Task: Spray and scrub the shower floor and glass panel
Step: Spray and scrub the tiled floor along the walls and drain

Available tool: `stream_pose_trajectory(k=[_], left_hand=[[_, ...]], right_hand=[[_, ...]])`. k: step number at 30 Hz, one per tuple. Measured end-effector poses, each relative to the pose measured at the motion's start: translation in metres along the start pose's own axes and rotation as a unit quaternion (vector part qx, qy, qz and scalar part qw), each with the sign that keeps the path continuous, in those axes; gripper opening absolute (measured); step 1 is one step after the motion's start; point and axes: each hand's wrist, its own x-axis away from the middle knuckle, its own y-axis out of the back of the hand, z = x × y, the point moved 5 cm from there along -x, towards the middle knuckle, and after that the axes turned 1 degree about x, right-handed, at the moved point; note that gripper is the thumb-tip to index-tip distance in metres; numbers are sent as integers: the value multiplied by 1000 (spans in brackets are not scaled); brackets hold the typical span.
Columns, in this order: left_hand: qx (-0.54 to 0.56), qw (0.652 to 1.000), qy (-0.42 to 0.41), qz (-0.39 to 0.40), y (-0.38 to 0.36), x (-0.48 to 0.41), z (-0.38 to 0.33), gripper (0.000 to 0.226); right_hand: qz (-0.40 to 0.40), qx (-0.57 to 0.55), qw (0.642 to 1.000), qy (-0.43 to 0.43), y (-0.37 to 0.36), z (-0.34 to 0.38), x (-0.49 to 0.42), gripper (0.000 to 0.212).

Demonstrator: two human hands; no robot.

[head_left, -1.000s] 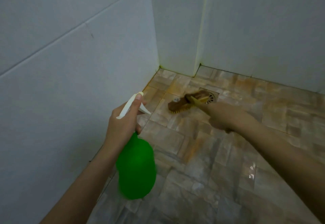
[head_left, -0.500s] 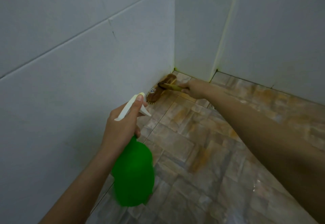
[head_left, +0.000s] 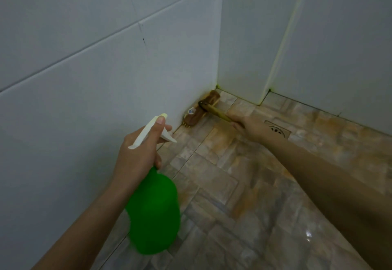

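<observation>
Green plastic hangs below the left hand: its fingers curl round the neck of the spray bottle, one laid along the white spray head. The head points toward one o'clock, at the wall's foot, probably so a squirt lands where the bristles work. The bottle is held tilted above the tiles at seven o'clock in the view.

The right hand closes its fingers round the yellowish handle of the scrub brush. At ten o'clock from that hand, the brush head sits in the seam where the shower floor meets the white tiled wall, near the corner. The long handle seems to be what lets the arm reach that far. A drain lies just beside the hand at three o'clock. Orange staining marks the floor. No glass panel is in view.
</observation>
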Motion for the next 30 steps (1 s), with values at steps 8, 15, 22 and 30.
stream_pose_trajectory(k=[8,15,22,30], left_hand=[[-7,1000,6,-1,19,1,17,37],[-1,1000,9,-7,16,0,19,35],[1,1000,8,-4,11,1,21,42],[-12,1000,17,-15,23,2,20,44]], right_hand=[[-56,-14,998,-26,-5,-21,-13,43],[25,39,994,95,-17,13,9,43],[17,49,998,28,23,5,-18,43],[0,71,997,-29,24,8,-14,45]])
